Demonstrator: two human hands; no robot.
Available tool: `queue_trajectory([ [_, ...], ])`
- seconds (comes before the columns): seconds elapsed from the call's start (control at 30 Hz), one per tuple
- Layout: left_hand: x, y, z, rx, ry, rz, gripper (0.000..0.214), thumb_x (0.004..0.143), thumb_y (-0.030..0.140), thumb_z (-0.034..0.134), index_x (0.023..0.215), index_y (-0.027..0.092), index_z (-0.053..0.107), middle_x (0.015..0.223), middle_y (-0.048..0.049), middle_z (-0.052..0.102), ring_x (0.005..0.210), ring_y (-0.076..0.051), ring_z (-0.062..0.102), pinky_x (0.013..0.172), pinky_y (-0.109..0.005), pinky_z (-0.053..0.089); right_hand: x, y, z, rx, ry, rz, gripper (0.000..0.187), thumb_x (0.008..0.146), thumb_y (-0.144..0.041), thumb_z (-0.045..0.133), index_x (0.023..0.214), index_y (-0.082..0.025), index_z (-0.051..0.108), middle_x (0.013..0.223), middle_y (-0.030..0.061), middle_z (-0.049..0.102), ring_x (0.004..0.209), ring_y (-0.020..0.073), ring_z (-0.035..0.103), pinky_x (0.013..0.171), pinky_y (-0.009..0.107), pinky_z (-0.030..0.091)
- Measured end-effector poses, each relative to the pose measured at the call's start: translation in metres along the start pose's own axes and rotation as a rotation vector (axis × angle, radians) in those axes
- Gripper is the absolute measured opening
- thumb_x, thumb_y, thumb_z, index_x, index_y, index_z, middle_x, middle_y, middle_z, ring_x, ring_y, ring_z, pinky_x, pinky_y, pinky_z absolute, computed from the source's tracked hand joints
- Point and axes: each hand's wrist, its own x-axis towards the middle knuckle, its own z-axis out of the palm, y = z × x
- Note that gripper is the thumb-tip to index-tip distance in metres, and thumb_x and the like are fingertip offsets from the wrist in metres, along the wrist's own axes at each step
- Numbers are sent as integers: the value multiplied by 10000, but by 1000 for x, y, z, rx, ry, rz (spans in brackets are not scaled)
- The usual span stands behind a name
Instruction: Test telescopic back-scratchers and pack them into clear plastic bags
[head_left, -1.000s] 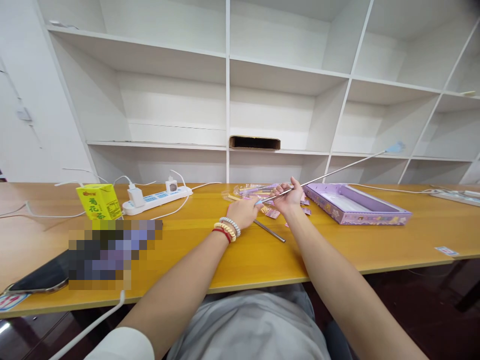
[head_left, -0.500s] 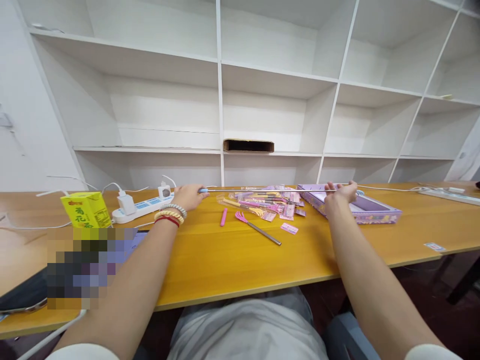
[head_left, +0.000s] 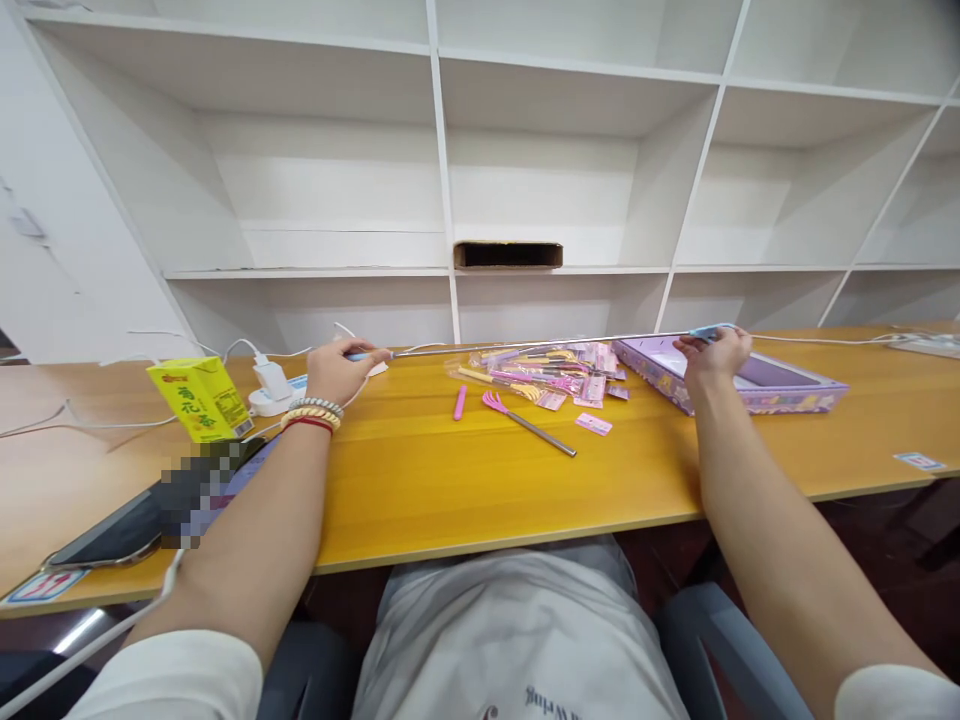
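left hand (head_left: 337, 368) and right hand (head_left: 712, 352) hold rod (head_left: 525, 346), packets (head_left: 551, 368) and box (head_left: 784, 392) near

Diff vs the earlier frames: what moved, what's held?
The hands moved apart. The left hand went left and the right hand went right over the purple box, drawing the telescopic rod out longer. A second ago they were together at the packets, with the rod slanting up to the right; now it is level, one end in each hand. The packets, box and yellow drink carton are unchanged.
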Motion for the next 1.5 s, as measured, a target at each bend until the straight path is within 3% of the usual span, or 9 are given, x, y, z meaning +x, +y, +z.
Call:
queue_trajectory([
  [0.13, 3, -11, 12, -334, 234, -219, 380, 679, 484, 579, 809, 131, 635, 683, -38, 614, 613, -141, 567, 591, -279, 480, 7, 9, -6, -264, 87, -78, 169, 768, -114, 320, 881, -233, 359, 595, -64, 468, 413, 117, 529, 416, 234, 401],
  [0.33, 6, -16, 19, -645, 216, -439, 259, 667, 348, 538, 801, 130, 575, 719, -47, 629, 555, -123, 574, 448, -230, 461, 8, 20, -15, -691, 115, -171, 43, 794, -236, 398, 798, -202, 424, 629, 10, 542, 429, 123, 510, 417, 261, 347],
  [0.43, -1, -4, 17, -464, 72, -354, 251, 684, 368, 519, 708, 130, 597, 653, -41, 626, 510, -123, 561, 468, -241, 463, -2, 21, -12, -933, 20, -252, 91, 755, -236, 453, 695, -173, 479, 571, 34, 530, 473, 131, 481, 482, 285, 359],
  [0.53, -11, 16, 18, -80, -113, -63, 357, 730, 463, 491, 630, 156, 643, 550, -33, 609, 539, -144, 568, 548, -255, 448, -22, 25, -2, -1129, -154, -343, 95, 705, -203, 493, 619, -164, 499, 507, 28, 497, 517, 137, 450, 558, 290, 364],
  [0.67, -26, 51, 22, 253, -197, 248, 453, 781, 557, 426, 713, 194, 690, 645, -45, 662, 696, -185, 605, 662, -276, 417, -58, 35, 18, -1127, -418, -343, 205, 755, -235, 450, 562, -175, 486, 458, 15, 477, 495, 135, 436, 546, 276, 351],
  [0.83, -43, 88, 29, 497, -335, 382, 627, 814, 663, 280, 819, 182, 682, 728, -102, 670, 761, -242, 619, 660, -311, 399, -99, 47, 33, -937, -772, -217, 276, 789, -305, 474, 543, -180, 471, 392, -8, 483, 420, 109, 423, 465, 229, 326],
  [1.23, -70, 114, 46, 539, -463, 420, 751, 813, 703, 174, 951, 145, 657, 845, -170, 666, 858, -300, 629, 722, -354, 388, -135, 65, 31, -607, -1112, 158, 332, 708, -438, 673, 644, -155, 513, 406, -33, 533, 317, 58, 397, 339, 169, 254],
  [1.33, -80, 125, 50, 523, -452, 410, 713, 831, 675, 192, 993, 137, 631, 866, -173, 663, 868, -293, 627, 733, -353, 385, -148, 64, 34, -599, -1208, 129, 376, 745, -510, 609, 656, -162, 497, 432, -17, 560, 316, 58, 390, 330, 173, 236],
  [1.5, -89, 138, 53, 432, -473, 476, 464, 920, 458, 250, 1160, 181, 535, 962, -135, 650, 913, -253, 608, 734, -332, 387, -151, 63, 38, -562, -1154, 0, 326, 781, -489, 577, 696, -191, 476, 474, -47, 562, 356, 61, 391, 371, 172, 254],
])
